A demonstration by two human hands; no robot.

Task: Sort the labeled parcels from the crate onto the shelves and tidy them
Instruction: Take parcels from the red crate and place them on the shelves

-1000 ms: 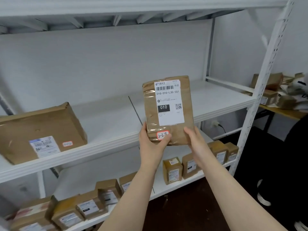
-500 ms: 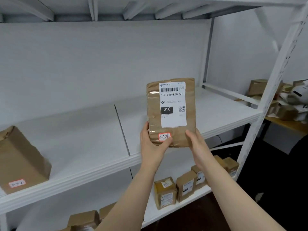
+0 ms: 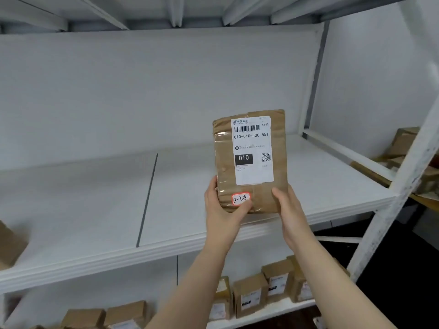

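Both hands hold a flat brown parcel (image 3: 249, 160) upright above the near edge of the white shelf (image 3: 95, 210). The left hand (image 3: 222, 210) grips its lower left corner, thumb by a red-edged sticker (image 3: 241, 199) reading 3-2-8; the right hand (image 3: 288, 210) clasps the lower right. A white label (image 3: 253, 150) reads 010-010-L30-551, with a barcode and a black 010 block. Clear tape wraps the paper.

Two bare hands and forearms, seen from the wearer's own view.
The left hand (image 3: 221, 217) and the right hand (image 3: 288, 212) are uncovered, and both forearms are bare from the wrists to the lower edge of the view; slender fingers, smooth wrists.
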